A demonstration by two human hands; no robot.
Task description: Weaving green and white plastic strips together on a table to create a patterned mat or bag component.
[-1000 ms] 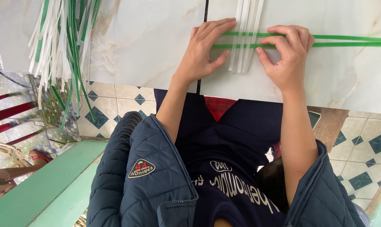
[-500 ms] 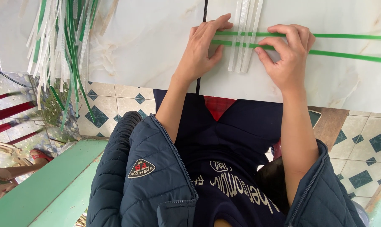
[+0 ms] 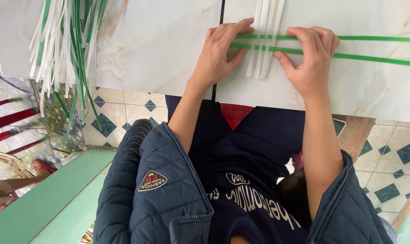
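green strips (image 3: 349, 47): two, flat, lying crosswise | white strips (image 3: 263, 40): side by side, interlaced with them

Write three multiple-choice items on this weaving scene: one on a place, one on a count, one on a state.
1. Where does the loose bundle of strips hang?
A. over the board's left edge
B. across the lap
C. under the right hand

2. How many green strips run sideways under the hands?
A. one
B. two
C. five

3. How do both hands lie?
A. raised off the board
B. clenched as fists
C. pressed flat on the strips

Key: 1 A, the bundle drapes off the marbled board at left. 2 B, two green strips cross the white strips. 3 C, the left hand and right hand lie fingers down on the crossing.
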